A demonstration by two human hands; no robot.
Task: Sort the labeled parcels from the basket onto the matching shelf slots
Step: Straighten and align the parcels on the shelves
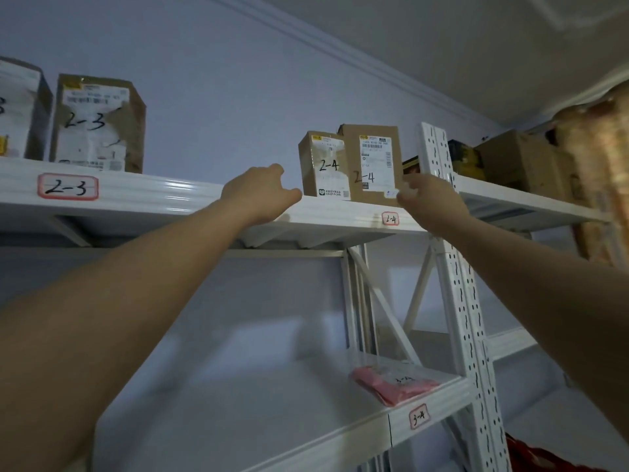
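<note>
Two brown cardboard parcels marked 2-4 stand upright side by side on the top shelf (190,195), above the red-framed slot label 2-4 (390,219). The smaller parcel (323,165) is on the left, the taller parcel (372,163) on the right. My left hand (262,194) hovers at the shelf edge just left of the smaller parcel, fingers loosely curled, holding nothing. My right hand (427,202) is at the taller parcel's lower right corner, with its fingertips against the parcel's edge.
A taped parcel marked 2-3 (97,126) stands above slot label 2-3 (68,187). A pink bag (394,384) lies on the lower shelf above label 3-4 (418,416). A perforated white upright (459,284) stands to the right, with more boxes (517,158) beyond. Something red (534,456) shows at the bottom right.
</note>
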